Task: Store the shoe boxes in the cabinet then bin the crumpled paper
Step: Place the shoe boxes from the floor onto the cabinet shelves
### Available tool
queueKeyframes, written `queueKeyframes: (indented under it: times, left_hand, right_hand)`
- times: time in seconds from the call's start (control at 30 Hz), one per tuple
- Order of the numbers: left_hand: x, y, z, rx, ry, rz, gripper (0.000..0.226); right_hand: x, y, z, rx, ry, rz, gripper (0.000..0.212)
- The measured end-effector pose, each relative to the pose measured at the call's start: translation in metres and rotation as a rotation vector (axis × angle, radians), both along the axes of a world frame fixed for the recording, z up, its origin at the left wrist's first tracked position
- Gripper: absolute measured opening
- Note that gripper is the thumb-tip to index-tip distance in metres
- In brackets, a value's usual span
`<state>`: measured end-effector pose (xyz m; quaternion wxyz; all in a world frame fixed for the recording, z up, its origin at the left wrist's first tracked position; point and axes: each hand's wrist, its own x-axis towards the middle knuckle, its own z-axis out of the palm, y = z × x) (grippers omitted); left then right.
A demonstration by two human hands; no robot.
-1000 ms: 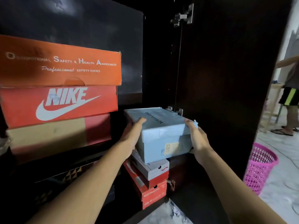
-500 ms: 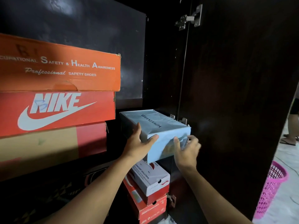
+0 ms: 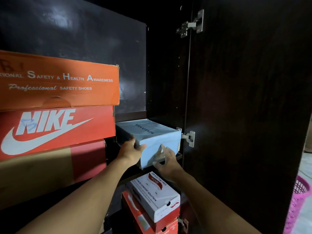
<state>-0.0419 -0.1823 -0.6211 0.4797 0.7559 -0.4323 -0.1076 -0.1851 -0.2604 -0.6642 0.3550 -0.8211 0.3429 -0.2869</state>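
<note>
A light blue shoe box (image 3: 152, 132) lies on a shelf of the dark cabinet (image 3: 165, 73), to the right of a stack of boxes. My left hand (image 3: 132, 150) holds its front left corner, thumb on the front face and fingers along the left side. My right hand (image 3: 166, 162) presses on the front face with its fingers spread and fairly straight. The box's far end reaches into the dark of the cabinet. No crumpled paper is in view.
Left of it stand an orange safety-shoes box (image 3: 59, 81), a red Nike box (image 3: 55, 127) and a brown-and-red box (image 3: 50, 169). Below are a white Skechers box (image 3: 155, 196) on a red box (image 3: 145, 220). The open cabinet door (image 3: 244, 98) and a pink basket (image 3: 300, 200) are at right.
The blue box has gone up and deeper onto the shelf. My right hand left its right side and now presses the front face. My view moved closer.
</note>
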Motion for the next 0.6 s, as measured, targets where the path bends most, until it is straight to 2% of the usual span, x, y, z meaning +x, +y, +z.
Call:
queueKeyframes:
  times: [0.07,0.17,0.23,0.27,0.4,0.5,0.6]
  left_hand:
    - [-0.001,-0.001,-0.002,-0.010,-0.022,0.017,0.016]
    - [-0.006,0.001,0.000,-0.002,-0.037,0.057,0.008]
    - [-0.016,0.002,-0.001,-0.001,-0.035,0.101,0.048]
    - [-0.026,0.005,-0.003,-0.020,-0.009,0.124,0.060]
    - [-0.079,0.020,-0.024,-0.152,0.044,0.131,0.078]
    - [-0.119,0.031,-0.049,-0.046,0.001,0.100,0.085]
    - [-0.160,0.042,-0.080,0.059,0.019,-0.036,0.078]
  right_hand:
    - [-0.009,-0.002,-0.002,0.008,0.005,0.018,0.072]
    - [-0.031,-0.003,-0.009,0.089,-0.131,0.000,0.059]
    - [-0.055,0.005,-0.013,0.108,-0.202,-0.050,0.057]
    - [-0.068,0.010,-0.018,0.109,-0.216,-0.078,0.056]
    - [-0.132,0.040,-0.047,0.045,-0.188,-0.214,0.048]
    - [-0.186,0.076,-0.069,0.026,-0.150,-0.280,0.037]
    - [-0.242,0.116,-0.092,0.044,-0.105,-0.339,0.028]
